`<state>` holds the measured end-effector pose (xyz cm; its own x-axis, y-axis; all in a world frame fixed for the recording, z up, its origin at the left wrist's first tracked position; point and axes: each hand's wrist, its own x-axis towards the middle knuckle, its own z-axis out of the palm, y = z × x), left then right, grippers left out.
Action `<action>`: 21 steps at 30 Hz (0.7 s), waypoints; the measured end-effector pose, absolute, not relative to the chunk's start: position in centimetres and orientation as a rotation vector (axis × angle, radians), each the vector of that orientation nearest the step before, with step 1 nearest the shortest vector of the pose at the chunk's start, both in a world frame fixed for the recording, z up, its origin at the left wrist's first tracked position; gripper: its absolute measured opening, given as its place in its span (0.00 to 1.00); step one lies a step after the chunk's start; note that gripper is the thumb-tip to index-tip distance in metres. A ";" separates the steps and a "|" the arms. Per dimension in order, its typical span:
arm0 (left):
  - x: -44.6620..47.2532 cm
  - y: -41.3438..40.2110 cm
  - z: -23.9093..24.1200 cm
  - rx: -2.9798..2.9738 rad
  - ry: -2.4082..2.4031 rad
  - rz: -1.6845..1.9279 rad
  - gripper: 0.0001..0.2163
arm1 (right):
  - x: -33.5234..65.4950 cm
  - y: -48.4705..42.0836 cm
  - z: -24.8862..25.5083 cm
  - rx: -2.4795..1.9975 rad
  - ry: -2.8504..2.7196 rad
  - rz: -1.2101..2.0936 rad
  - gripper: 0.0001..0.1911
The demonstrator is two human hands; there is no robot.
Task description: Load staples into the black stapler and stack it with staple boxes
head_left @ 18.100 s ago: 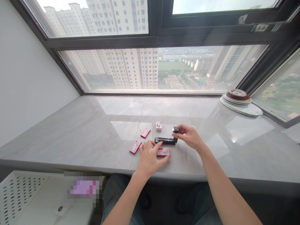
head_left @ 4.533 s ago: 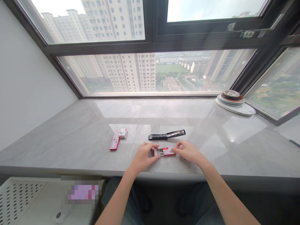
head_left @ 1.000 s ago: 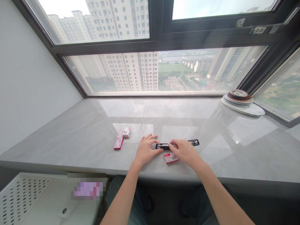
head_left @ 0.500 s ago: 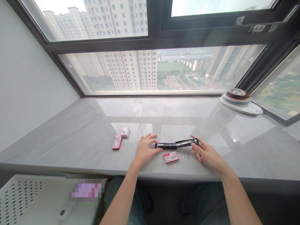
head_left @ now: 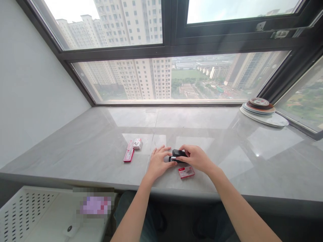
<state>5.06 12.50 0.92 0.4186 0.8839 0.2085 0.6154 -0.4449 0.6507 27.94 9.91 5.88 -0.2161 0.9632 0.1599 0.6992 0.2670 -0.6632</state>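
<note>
A black stapler point(head_left: 178, 153) lies on the grey stone ledge in front of me, its upper arm folded over its base with a small gap at the left end. My left hand point(head_left: 159, 161) grips the stapler's left end between thumb and index finger, the other fingers stretched out on the ledge. Over the right part, my right hand point(head_left: 195, 157) is closed round the upper arm and covers much of it. Just below the stapler lies a red and white staple box point(head_left: 186, 172).
Left of my hands are a small white box point(head_left: 137, 144) and a red and white flat box point(head_left: 129, 155). Stacked plates point(head_left: 262, 109) stand at the far right by the window. A white perforated basket point(head_left: 27, 208) is below the ledge at the left.
The stapler was spread open flat. My right hand has swung its upper arm leftward, over the base. My left hand has kept its hold on the left end.
</note>
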 end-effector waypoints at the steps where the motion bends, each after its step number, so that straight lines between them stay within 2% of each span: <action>1: 5.1 12.5 0.9 2.198 1.268 0.741 0.12 | 27.6 9.9 6.0 -1.506 -2.042 0.590 0.14; 4: 5.1 12.5 0.9 2.203 1.272 0.734 0.13 | 27.4 9.9 6.4 -1.506 -2.153 0.535 0.11; 8: 5.0 12.2 1.7 2.195 1.290 0.778 0.15 | 28.8 10.2 5.5 -1.589 -2.062 0.511 0.15; 12: 5.6 10.4 3.3 2.193 1.159 0.826 0.28 | 30.8 10.4 2.9 -1.763 -1.713 0.492 0.22; 16: 7.3 7.7 4.5 2.415 0.735 0.560 0.36 | 31.9 10.3 0.8 -1.760 -1.479 0.581 0.30; 19: 7.5 7.0 4.7 2.460 0.709 0.451 0.36 | 32.3 10.0 0.3 -1.720 -1.410 0.645 0.33; 21: 6.6 7.7 4.7 2.419 0.850 0.464 0.31 | 32.5 9.6 0.3 -1.685 -1.379 0.723 0.34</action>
